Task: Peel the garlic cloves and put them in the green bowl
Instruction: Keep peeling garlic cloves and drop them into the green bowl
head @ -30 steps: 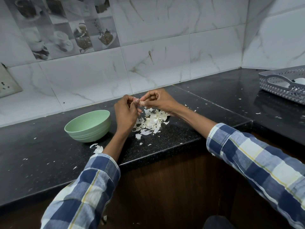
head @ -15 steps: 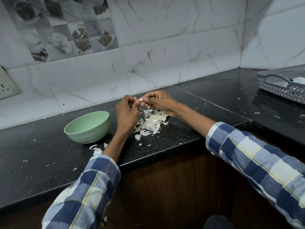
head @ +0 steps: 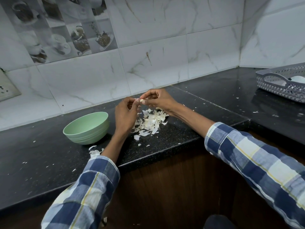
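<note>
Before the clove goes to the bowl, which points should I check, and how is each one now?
1. Clove held: ok, left hand and right hand both pinch it.
2. Clove fully peeled: cannot tell, the fingers cover most of it.
3. Bowl upright on the counter: ok.
4. Way to the bowl free: ok, it stands just left of the left hand.
5. Peels outside the bowl: ok for the pile under the hands; bowl's inside cannot be seen.
</note>
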Action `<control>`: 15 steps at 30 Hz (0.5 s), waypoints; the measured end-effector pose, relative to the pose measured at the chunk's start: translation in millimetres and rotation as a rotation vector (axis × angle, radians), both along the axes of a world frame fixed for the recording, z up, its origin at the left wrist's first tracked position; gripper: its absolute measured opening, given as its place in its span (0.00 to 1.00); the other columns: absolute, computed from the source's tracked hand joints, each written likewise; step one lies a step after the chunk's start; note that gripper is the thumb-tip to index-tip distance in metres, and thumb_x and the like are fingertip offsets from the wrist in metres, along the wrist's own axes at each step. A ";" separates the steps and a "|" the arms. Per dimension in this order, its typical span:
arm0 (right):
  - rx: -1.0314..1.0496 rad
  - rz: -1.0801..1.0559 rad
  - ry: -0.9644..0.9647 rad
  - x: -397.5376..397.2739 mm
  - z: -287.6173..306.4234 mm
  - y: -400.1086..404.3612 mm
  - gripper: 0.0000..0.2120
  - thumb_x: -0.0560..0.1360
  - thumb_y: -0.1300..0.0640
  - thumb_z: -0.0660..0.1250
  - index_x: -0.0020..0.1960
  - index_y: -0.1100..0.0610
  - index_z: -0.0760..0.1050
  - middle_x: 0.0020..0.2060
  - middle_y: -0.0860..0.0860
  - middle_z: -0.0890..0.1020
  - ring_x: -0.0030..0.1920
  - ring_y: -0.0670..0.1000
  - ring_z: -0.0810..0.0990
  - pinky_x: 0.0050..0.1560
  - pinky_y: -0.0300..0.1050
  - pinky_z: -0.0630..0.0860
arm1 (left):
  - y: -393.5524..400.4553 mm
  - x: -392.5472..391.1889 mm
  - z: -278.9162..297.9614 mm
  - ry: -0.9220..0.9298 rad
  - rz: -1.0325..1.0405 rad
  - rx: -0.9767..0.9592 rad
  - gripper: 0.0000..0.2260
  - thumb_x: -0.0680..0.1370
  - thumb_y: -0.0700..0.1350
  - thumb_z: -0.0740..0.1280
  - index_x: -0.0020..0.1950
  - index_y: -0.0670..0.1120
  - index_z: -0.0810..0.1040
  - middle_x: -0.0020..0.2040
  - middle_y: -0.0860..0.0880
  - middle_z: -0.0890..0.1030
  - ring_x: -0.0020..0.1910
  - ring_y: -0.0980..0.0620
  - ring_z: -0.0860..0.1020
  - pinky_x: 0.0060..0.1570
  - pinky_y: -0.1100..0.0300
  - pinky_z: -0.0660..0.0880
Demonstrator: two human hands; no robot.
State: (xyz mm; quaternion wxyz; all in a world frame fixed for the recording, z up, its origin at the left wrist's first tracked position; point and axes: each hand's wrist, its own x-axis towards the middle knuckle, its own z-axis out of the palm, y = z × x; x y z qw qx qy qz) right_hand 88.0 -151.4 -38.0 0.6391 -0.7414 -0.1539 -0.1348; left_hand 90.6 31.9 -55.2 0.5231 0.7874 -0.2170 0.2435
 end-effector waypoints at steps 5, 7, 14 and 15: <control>-0.094 -0.017 -0.090 -1.8 -0.1 0.6 0.15 0.71 0.65 0.79 0.56 0.67 0.82 0.51 0.59 0.86 0.50 0.50 0.84 0.58 0.48 0.82 | 1.1 1.1 1.4 0.051 -0.047 -0.087 0.06 0.79 0.46 0.77 0.51 0.45 0.84 0.41 0.47 0.87 0.38 0.48 0.87 0.37 0.52 0.85; -0.109 -0.014 -0.101 -1.8 -0.1 0.6 0.14 0.71 0.68 0.78 0.55 0.66 0.82 0.51 0.58 0.86 0.49 0.49 0.84 0.57 0.46 0.81 | 1.8 2.1 2.4 0.072 -0.050 -0.114 0.08 0.78 0.45 0.78 0.52 0.42 0.84 0.41 0.46 0.87 0.37 0.47 0.87 0.37 0.52 0.84; -0.060 -0.039 -0.065 4.6 -0.2 2.4 0.08 0.78 0.64 0.72 0.55 0.65 0.83 0.46 0.56 0.87 0.44 0.48 0.82 0.47 0.40 0.80 | 1.1 -2.8 7.1 0.034 -0.021 -0.153 0.08 0.78 0.42 0.77 0.54 0.40 0.85 0.46 0.44 0.87 0.44 0.43 0.87 0.42 0.51 0.85; -0.059 -0.041 -0.060 5.6 -0.6 2.2 0.09 0.77 0.63 0.73 0.56 0.65 0.83 0.47 0.57 0.87 0.45 0.48 0.82 0.47 0.40 0.80 | 1.3 -3.3 7.4 0.025 -0.022 -0.156 0.08 0.78 0.42 0.77 0.54 0.40 0.84 0.47 0.44 0.87 0.45 0.43 0.87 0.41 0.53 0.85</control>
